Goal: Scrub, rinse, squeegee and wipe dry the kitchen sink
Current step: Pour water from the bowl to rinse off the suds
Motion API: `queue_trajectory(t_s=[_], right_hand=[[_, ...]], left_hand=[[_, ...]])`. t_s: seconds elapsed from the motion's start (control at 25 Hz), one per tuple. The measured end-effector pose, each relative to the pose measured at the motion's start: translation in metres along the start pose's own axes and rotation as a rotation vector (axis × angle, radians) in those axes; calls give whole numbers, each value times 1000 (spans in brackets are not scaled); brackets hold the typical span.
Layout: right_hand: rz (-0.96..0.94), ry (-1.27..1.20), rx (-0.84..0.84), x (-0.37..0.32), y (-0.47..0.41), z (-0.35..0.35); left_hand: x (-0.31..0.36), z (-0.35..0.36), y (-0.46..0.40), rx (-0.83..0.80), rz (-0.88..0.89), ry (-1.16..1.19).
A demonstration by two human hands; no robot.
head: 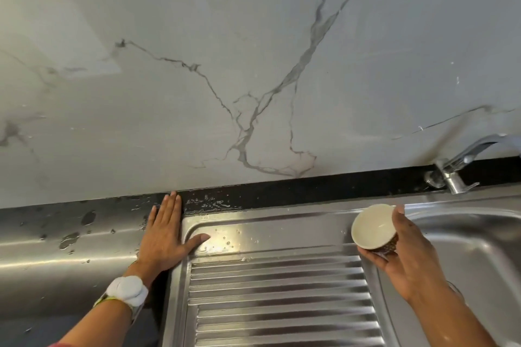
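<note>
The steel sink [476, 256] has its basin at the right and a ribbed drainboard [282, 290] in the middle. My left hand [166, 236] lies flat, fingers straight, on the drainboard's left rim and the wet black counter [50, 239], thumb on the steel. My right hand [406, 259] holds a small paper cup [373, 227], white inside with a dark patterned outside. The cup is tipped on its side with its mouth facing me, above the ridge between drainboard and basin. It looks empty. A few water drops sit on the steel near my left thumb.
A chrome tap [456, 169] stands on the black ledge at the back right, its spout reaching right. A grey marble-veined wall [253, 65] rises behind the counter. Water blotches cover the counter at the left. A white band sits on my left wrist [127, 290].
</note>
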State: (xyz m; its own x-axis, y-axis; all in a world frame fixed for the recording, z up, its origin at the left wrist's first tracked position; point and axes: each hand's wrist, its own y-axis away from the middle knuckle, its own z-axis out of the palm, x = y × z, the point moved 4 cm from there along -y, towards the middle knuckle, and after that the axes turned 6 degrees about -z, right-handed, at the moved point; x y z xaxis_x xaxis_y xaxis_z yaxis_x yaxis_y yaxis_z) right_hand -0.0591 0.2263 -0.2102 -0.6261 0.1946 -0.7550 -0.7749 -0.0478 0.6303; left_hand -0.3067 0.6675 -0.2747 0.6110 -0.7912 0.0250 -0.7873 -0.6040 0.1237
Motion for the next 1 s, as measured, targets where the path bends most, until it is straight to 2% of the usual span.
queue_trajectory(t_s=[0.24,0.36,0.44,0.64,0.72,0.84,0.88,0.92,1.0], right_hand=[[-23,14,-12,-1,-13,-31],[-25,14,-28,2,-16,-40],[-15,13,-39,2,-14,-43],[-56,-27,-27,-19,-14,-74],[-38,-26,-15,-22,-10,-84],[-53,-34,7,-29,-9,-118],[-66,-32,40,-32,-9,-131],[-84,-35,64,-35,-9,-144],[-73,-17,82,-32,-9,-162]], left_hand=[[7,10,-6,26,24,-76],[41,4,-1,-1,180,-82],[109,5,-3,-5,285,-54],[354,4,-43,-12,557,85],[418,9,-43,-16,738,-27],[494,38,1,39,1227,-372],[504,43,12,66,1286,-403],[507,42,19,95,1255,-303],[480,31,23,128,1033,106]])
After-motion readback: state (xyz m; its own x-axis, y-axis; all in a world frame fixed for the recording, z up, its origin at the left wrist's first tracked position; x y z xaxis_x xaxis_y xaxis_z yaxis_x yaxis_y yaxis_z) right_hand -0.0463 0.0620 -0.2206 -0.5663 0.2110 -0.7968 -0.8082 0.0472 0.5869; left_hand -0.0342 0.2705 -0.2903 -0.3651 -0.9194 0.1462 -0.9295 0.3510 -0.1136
